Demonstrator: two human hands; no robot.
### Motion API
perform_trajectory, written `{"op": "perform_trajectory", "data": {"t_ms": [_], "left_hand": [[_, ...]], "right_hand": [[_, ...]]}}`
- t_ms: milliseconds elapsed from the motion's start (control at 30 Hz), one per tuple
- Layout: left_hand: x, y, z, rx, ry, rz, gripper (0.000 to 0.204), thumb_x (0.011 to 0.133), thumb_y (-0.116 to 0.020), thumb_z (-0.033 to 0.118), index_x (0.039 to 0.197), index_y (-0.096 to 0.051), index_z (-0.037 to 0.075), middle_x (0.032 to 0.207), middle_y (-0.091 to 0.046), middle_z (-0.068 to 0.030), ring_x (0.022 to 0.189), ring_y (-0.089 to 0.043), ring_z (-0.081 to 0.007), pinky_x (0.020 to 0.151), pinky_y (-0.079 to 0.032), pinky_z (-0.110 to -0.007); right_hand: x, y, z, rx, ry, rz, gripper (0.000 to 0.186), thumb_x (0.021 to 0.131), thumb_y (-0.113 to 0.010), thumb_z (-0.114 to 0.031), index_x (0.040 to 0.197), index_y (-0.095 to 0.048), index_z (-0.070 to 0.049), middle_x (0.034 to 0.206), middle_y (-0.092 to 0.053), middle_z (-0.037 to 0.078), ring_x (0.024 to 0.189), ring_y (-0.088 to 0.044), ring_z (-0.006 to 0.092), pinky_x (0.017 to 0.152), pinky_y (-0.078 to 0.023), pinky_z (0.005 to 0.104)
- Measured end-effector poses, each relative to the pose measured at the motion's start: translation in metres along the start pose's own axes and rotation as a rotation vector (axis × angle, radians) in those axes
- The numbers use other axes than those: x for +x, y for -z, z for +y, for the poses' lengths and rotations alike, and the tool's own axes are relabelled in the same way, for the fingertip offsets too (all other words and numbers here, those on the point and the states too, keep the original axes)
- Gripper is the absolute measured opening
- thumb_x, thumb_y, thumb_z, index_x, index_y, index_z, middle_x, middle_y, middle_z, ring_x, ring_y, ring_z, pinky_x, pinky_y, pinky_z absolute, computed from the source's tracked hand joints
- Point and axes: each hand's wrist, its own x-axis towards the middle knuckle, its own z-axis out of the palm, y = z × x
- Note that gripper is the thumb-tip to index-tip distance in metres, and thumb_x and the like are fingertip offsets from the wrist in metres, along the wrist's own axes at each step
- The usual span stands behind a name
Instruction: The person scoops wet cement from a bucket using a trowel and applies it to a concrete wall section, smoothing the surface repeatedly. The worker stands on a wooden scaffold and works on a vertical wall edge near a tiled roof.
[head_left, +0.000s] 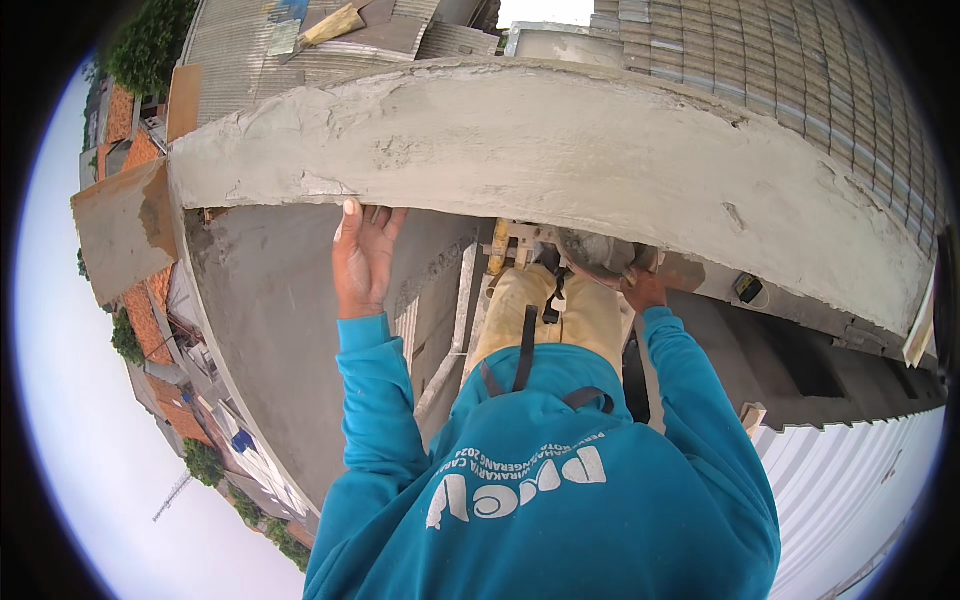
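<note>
Up high here, rooftops spread out all around. The left hand (362,255) reaches up to the lower edge of the freshly plastered ledge (560,150), fingers spread wide and loose, fingertips touching the grey wet surface right at its underside, gripping nothing. The ledge runs across the whole upper part of the view, rough and uneven, with a chipped spot toward its right end.

Over on the other side, the right hand (645,290) sits low, just under the ledge, closed around a lump of grey mortar (598,252) that looks to rest on a small tool or board; how the fingers stand I cannot tell, they are mostly hidden. Between the arms, teal sleeves and beige trousers, with a black strap hanging down the middle. Below the legs, a light metal ladder (455,330) leans along the grey wall (280,350).
</note>
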Motion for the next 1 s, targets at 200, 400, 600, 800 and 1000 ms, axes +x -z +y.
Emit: {"op": "perform_trajectory", "data": {"t_ms": [200,400,600,800,1000], "left_hand": [[-0.003,-0.010,0.004,-0.039,0.004,0.027,0.067,0.099,-0.063,0.035,0.144,-0.036,-0.005,0.147,-0.041,-0.0190,0.140,-0.036,-0.0343,0.120,-0.029,-0.053],[0.001,-0.003,0.001,-0.079,0.007,0.006,0.064,0.099,-0.063,0.033,0.142,-0.039,-0.006,0.146,-0.041,-0.0199,0.140,-0.037,-0.0347,0.119,-0.031,-0.054],[0.000,0.007,-0.001,-0.109,0.012,-0.034,0.067,0.099,-0.063,0.033,0.144,-0.036,-0.008,0.148,-0.041,-0.0204,0.141,-0.036,-0.0348,0.121,-0.028,-0.052],[0.003,0.011,0.001,-0.135,0.019,-0.042,0.063,0.099,-0.063,0.032,0.144,-0.039,-0.006,0.148,-0.043,-0.0166,0.140,-0.040,-0.0291,0.120,-0.031,-0.051],[0.005,0.014,-0.005,-0.154,0.016,0.004,0.062,0.099,-0.063,0.028,0.144,-0.038,-0.006,0.146,-0.045,-0.0162,0.139,-0.041,-0.0295,0.118,-0.034,-0.051]], "right_hand": [[-0.019,0.012,0.025,0.234,0.083,0.066,0.046,0.081,-0.072,-0.031,0.119,-0.067,-0.006,0.110,-0.070,0.021,0.103,-0.067,0.0377,0.095,-0.052,0.0446],[-0.044,0.045,0.026,0.169,0.236,0.202,0.037,0.080,-0.070,-0.027,0.110,-0.067,-0.006,0.097,-0.072,0.016,0.093,-0.068,0.0361,0.086,-0.055,0.0434],[-0.050,0.055,0.029,0.070,0.276,0.216,0.032,0.079,-0.072,-0.023,0.105,-0.068,-0.005,0.093,-0.072,0.016,0.090,-0.069,0.0360,0.083,-0.055,0.0438],[-0.073,0.078,0.013,0.203,0.275,0.157,0.030,0.081,-0.071,-0.020,0.104,-0.067,-0.002,0.090,-0.070,0.021,0.083,-0.069,0.0385,0.075,-0.054,0.0450],[-0.098,0.105,0.012,0.257,0.260,0.136,0.031,0.079,-0.071,-0.020,0.103,-0.068,0.000,0.086,-0.070,0.020,0.079,-0.071,0.0332,0.074,-0.055,0.0418]]}}
